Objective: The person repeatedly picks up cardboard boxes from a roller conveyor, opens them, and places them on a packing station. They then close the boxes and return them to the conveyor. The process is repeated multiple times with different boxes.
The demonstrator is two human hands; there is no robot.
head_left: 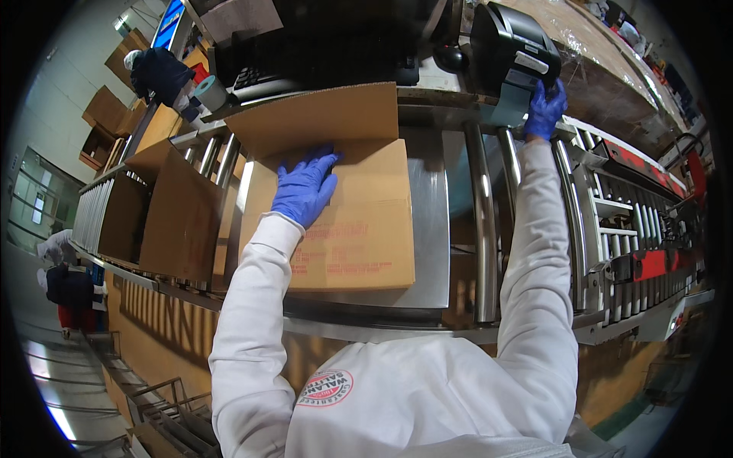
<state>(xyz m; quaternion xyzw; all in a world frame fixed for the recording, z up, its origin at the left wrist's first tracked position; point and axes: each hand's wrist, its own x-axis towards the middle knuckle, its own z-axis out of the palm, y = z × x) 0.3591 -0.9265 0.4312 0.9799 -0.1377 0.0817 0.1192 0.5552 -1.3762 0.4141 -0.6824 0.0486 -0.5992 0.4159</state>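
Note:
Both my hands wear blue gloves. My left hand (308, 184) lies flat, fingers somewhat apart, on a cardboard box (366, 229) with red print. One flap of the box stands up behind the hand. The box rests on a steel plate (430, 229) set into a roller conveyor. At the upper right my right hand (545, 109) is raised at the front of a black label printer (515, 46), beside a pale bluish label strip (511, 105) that hangs from it. Whether its fingers grip the strip is not clear.
An open cardboard box (183, 214) stands on the conveyor at left. Behind are a keyboard (257, 77), a mouse (449, 58) and a label roll (211, 93). Red-marked conveyor machinery (653, 264) is at right. A person (160, 74) bends over at upper left; others are farther left.

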